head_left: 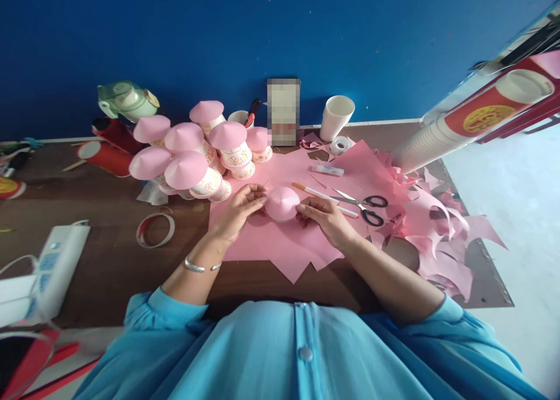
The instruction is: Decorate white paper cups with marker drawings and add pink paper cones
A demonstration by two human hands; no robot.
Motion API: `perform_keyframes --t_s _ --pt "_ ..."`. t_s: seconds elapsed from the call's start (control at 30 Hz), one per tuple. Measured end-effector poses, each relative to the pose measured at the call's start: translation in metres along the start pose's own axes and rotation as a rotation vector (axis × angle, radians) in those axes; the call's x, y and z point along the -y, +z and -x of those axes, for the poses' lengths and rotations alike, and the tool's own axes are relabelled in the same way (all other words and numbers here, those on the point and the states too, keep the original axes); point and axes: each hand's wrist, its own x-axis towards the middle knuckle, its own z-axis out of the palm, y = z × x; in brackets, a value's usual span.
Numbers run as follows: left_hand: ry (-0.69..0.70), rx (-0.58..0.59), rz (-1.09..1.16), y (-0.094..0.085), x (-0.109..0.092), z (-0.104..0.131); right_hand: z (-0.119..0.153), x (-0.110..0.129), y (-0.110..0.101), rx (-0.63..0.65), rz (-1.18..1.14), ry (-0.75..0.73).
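Note:
A shallow pink paper cone (282, 203) sits between my two hands above the pink paper sheets. My left hand (245, 206) pinches its left rim with thumb and fingertips. On the opposite rim, my right hand (327, 216) grips with thumb and forefinger. A pale edge shows under the front of the cone; what lies beneath is hidden. Right of the cone are black-handled scissors (361, 205), partly open, and an orange-and-white marker (315, 193). A glue stick (326, 170) lies farther back on the pink paper sheet (249, 244).
Several cone-topped paper cups (228, 137) stand behind my left hand. A tape ring (155, 231) and a power strip (65, 260) lie left. Pink scraps (437, 225) and a tall stack of cups (437, 134) are right. A phone (283, 105) leans at the wall beside a white cup (336, 117).

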Motion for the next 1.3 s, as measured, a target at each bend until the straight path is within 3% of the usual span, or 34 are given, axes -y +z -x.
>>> perform_keyframes --t_s 0.23,0.47,0.53,0.7,0.87,0.97,1.13,1.3 --pt "0.074 -0.035 -0.053 -0.012 0.008 0.003 0.003 0.004 0.001 0.013 0.018 0.015" --pt "0.146 0.213 -0.288 -0.012 0.010 0.005 0.000 -0.001 0.000 0.010 0.028 0.024" --pt "0.204 0.233 -0.399 -0.007 0.010 0.003 0.000 -0.002 -0.001 0.013 0.024 0.026" --pt "0.370 0.168 -0.596 0.002 0.017 0.000 0.001 0.002 -0.005 0.036 0.054 0.019" --pt "0.525 -0.069 -0.745 0.007 0.030 0.010 0.002 0.008 -0.012 0.018 0.112 -0.021" --pt "0.566 -0.136 -0.791 0.011 0.035 0.015 0.003 0.008 -0.011 -0.004 0.120 -0.018" --pt "0.598 -0.133 -0.791 0.014 0.037 0.017 0.005 0.004 -0.005 0.019 0.143 0.004" --pt "0.551 0.031 -0.648 0.009 0.031 0.010 0.004 0.003 -0.001 0.000 0.048 -0.003"
